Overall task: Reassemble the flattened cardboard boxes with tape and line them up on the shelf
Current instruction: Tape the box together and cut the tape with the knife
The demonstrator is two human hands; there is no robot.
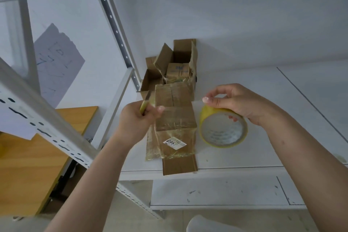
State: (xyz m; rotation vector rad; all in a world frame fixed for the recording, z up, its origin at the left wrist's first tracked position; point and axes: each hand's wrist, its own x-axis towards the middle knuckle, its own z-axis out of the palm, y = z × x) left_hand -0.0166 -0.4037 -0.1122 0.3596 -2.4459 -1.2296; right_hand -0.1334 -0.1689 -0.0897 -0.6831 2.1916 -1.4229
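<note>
A small cardboard box with a white barcode label stands on the white shelf, its near flap hanging open over the front edge. My left hand grips a yellow-handled utility knife just left of the box, thumb touching the taped top. My right hand holds a roll of yellowish clear tape from above, to the right of the box. Behind it sit two opened cardboard boxes against the wall.
A perforated white shelf upright slants across the left foreground. A wooden tabletop lies below left. A lower shelf board shows under the front edge. A paper sheet hangs on the left wall.
</note>
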